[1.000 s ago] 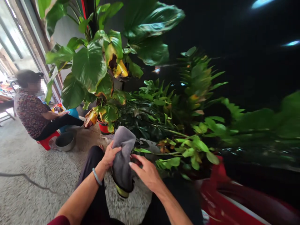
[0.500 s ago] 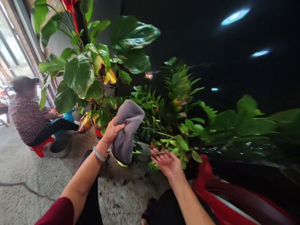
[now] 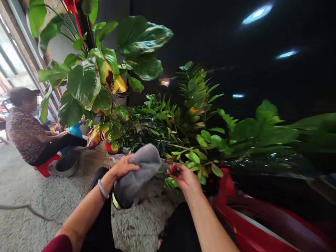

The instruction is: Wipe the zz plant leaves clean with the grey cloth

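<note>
The left hand (image 3: pixel 122 168) pinched the grey cloth piece (image 3: pixel 143 171) at near centre, its yellow-edged end tilted down toward the near left. Just right of it, the right hand (image 3: pixel 184 177) was loosely curled beside green leaves (image 3: pixel 193 156); whether it pinched anything I could not tell. At far left, a person (image 3: pixel 25 136) sat on a red stool (image 3: pixel 44 167) beside a basin (image 3: pixel 67 172)
</note>
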`<control>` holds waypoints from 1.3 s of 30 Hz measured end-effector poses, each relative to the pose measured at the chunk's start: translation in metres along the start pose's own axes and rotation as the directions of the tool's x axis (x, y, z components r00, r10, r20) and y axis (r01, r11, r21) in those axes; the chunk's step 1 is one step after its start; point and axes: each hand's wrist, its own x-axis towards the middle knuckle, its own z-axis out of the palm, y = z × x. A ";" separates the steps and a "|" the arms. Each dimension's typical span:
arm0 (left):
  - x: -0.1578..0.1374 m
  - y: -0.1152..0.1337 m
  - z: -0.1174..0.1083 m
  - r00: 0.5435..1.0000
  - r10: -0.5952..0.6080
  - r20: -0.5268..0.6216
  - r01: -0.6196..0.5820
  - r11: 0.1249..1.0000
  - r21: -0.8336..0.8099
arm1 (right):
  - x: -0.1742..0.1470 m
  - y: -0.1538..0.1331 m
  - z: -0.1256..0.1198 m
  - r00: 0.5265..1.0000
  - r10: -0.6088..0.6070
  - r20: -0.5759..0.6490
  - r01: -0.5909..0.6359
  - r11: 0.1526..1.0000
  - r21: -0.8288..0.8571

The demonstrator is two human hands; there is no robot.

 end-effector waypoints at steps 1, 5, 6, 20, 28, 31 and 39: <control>0.004 0.019 -0.006 0.999 0.029 -0.031 -0.030 0.999 -0.042 | -0.001 0.000 -0.001 1.000 -0.002 0.011 0.002 1.000 0.003; 0.033 0.060 -0.018 0.952 0.203 -0.231 -0.235 0.964 -0.122 | -0.005 0.003 -0.007 1.000 0.000 0.029 0.000 1.000 -0.008; 0.040 0.055 -0.017 0.945 0.194 -0.263 -0.231 0.966 -0.117 | -0.005 0.004 -0.009 1.000 0.005 0.028 -0.004 1.000 -0.018; 0.060 0.059 -0.001 0.979 0.169 -0.116 -0.189 0.964 -0.188 | -0.005 0.009 -0.017 0.995 0.022 0.098 -0.017 0.998 -0.055; 0.043 -0.001 0.014 0.980 -0.167 -0.104 0.176 0.981 0.080 | -0.002 0.012 -0.019 0.993 0.030 0.113 -0.024 0.999 -0.049; 0.036 0.025 0.008 0.993 -0.115 0.036 0.115 0.993 -0.016 | -0.002 0.010 -0.023 0.992 0.027 0.126 -0.024 0.999 -0.022; 0.092 0.041 0.024 0.968 0.046 -0.245 -0.060 0.997 -0.050 | -0.016 0.003 -0.016 0.996 0.047 0.073 -0.049 0.998 0.033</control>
